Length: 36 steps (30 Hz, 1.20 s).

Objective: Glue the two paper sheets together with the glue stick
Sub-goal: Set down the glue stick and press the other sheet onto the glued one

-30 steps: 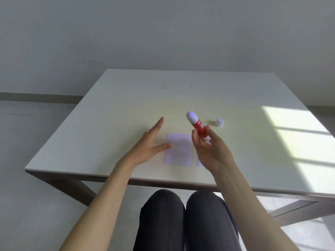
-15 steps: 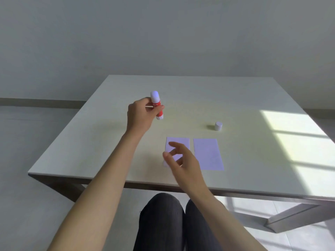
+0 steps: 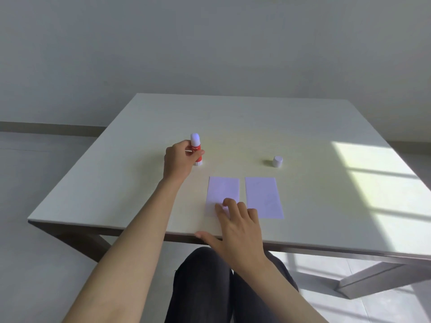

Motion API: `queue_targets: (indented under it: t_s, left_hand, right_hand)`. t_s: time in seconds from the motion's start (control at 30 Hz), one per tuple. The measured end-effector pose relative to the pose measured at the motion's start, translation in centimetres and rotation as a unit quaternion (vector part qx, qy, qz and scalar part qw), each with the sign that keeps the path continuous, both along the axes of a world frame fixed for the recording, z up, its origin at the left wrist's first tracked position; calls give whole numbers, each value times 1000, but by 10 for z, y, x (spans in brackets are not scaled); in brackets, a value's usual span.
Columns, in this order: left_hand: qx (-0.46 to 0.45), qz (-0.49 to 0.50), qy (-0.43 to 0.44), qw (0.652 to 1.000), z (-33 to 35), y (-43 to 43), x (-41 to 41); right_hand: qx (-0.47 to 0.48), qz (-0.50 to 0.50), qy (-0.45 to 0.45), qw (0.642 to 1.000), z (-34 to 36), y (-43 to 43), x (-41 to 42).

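Lowered onto the table [image 3: 303, 127], glue stick [image 3: 195, 148] in left grip [image 3: 180, 159]; label unreadable

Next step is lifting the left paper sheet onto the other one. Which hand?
Right. The right hand already has fingertips on the left sheet, beside the right sheet. The left hand is farther back, wrapped around the upright glue stick.

Two bare forearms with no sleeves in view, left hand [image 3: 180, 160] and right hand [image 3: 238, 226] without rings or watch, legs in dark charcoal trousers [image 3: 210, 287], knees together
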<state>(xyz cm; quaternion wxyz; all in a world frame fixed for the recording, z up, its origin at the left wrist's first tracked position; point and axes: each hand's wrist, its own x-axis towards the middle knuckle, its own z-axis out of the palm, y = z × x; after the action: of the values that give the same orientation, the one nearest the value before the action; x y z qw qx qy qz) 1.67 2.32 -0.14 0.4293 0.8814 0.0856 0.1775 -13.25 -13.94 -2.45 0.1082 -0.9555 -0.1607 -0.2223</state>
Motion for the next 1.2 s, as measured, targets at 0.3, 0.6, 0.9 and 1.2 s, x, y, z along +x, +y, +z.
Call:
queue_targets:
  t_s: [0.3, 0.6, 0.9, 1.2]
  left_hand:
    - [-21, -24, 28, 999, -15, 10, -10]
    - [-191, 81, -101, 973, 4, -13, -93]
    - [-302, -56, -11, 951, 19, -65, -126]
    - [-219, -120, 53, 967, 28, -80, -105]
  right_hand:
    - [-10, 71, -76, 995, -9, -5, -12]
    - [455, -32, 73, 887, 57, -32, 7]
    - [727, -26, 223, 649, 63, -46, -5]
    - [633, -70, 242, 732, 54, -85, 14]
